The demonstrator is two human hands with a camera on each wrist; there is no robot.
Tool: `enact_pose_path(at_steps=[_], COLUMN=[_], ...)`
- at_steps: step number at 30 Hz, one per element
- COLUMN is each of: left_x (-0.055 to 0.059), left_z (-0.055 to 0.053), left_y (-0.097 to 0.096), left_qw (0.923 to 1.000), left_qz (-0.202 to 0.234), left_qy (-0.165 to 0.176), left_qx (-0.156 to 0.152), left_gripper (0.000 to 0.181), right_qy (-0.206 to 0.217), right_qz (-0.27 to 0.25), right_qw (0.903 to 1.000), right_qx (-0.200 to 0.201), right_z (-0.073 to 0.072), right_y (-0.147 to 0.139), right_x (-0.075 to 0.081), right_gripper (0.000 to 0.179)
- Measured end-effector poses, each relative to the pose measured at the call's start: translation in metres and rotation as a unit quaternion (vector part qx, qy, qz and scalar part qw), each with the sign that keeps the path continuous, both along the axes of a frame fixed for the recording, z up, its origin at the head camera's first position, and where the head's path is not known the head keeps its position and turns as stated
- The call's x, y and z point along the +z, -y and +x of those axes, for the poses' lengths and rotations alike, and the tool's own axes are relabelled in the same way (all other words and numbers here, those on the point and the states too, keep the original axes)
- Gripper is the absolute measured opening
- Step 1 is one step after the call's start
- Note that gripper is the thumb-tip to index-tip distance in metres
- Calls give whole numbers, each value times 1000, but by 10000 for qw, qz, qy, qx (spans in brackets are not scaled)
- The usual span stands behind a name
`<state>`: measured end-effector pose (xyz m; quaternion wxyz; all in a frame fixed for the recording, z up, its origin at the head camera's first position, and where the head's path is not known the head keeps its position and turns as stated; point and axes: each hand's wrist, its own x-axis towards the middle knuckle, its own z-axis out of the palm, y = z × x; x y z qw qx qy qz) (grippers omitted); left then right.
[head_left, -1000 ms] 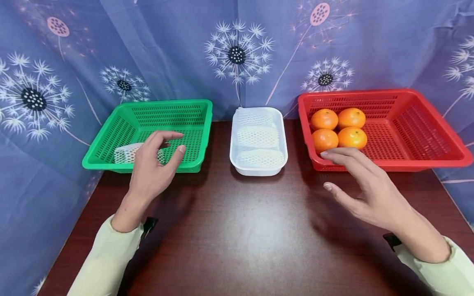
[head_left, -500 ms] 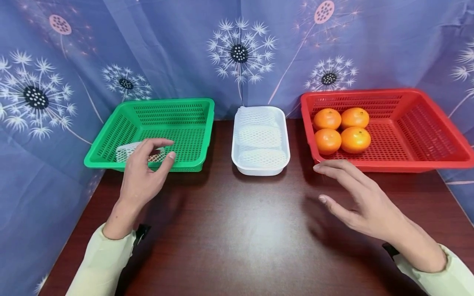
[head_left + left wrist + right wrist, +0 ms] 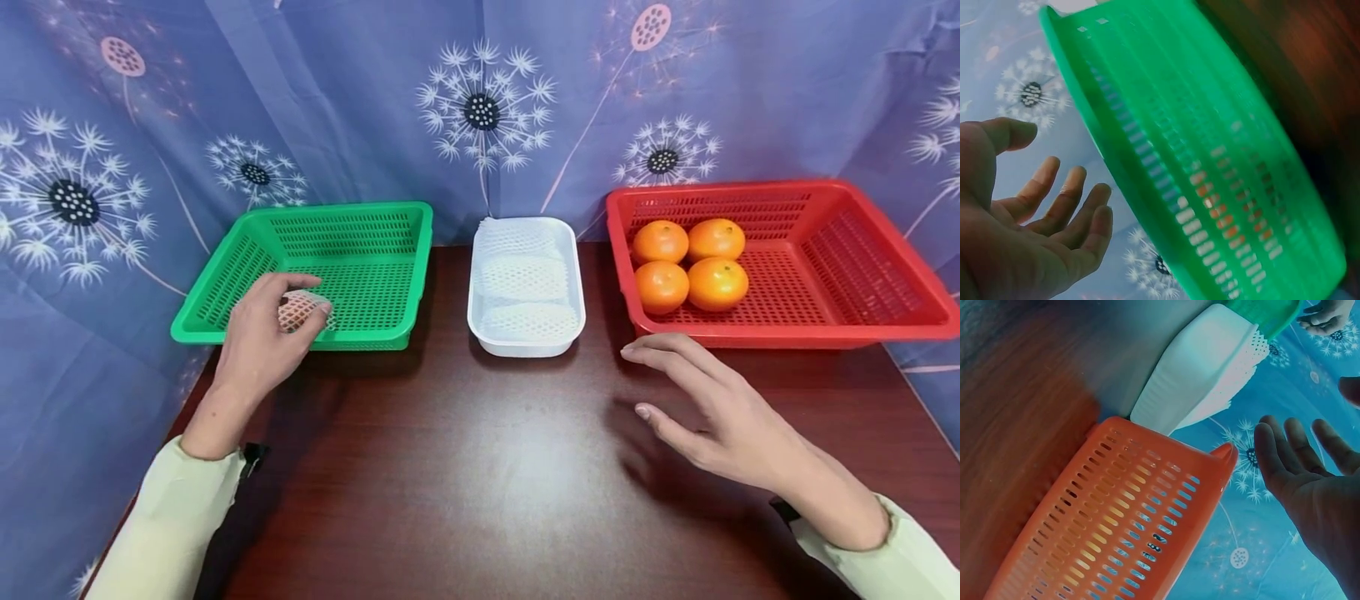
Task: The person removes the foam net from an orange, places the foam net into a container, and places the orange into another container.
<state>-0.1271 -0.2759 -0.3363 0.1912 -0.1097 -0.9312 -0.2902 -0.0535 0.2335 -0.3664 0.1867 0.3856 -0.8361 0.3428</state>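
Observation:
My left hand (image 3: pixel 258 333) hovers over the near left part of the green basket (image 3: pixel 345 223), thumb and fingers apart. Below it, partly hidden by the hand, lies a white foam net (image 3: pixel 303 307) with something orange showing through its mesh. The left wrist view has the fingers (image 3: pixel 1063 194) loosely bent above the basket's rim, holding nothing. Over the table in front of the red basket (image 3: pixel 802 287) is my right hand (image 3: pixel 727 412), its fingers relaxed and nothing in them. Several oranges (image 3: pixel 717 283) sit together at the left end of the red basket.
Between the two baskets stands a white tray (image 3: pixel 525 347), with white foam-netted pieces (image 3: pixel 528 279) in a row inside. A blue curtain with dandelion prints (image 3: pixel 360 100) hangs behind. The dark wooden table (image 3: pixel 480 500) extends toward me.
My left hand has moved left over the green basket, uncovering part of the netted thing beneath. My right hand has drawn slightly left and nearer to me, away from the red basket's rim.

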Motion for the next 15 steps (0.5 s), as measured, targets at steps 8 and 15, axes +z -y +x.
enact_pose_path(at_steps=[8,15], left_x=[7,14], left_z=[-19,-34], left_y=[24,37], left_qw=[9955,9826], left_qz=[-705,-1239], left_qy=[630,1383], left_qx=[-49,54], left_gripper=[43,54], right_qy=[58,69], right_qz=[53,40], right_qw=[10000,9999], right_qx=[59,108], right_z=[-3,-5], right_y=[-1,-1], right_x=[-6,-9], right_gripper=[48,48])
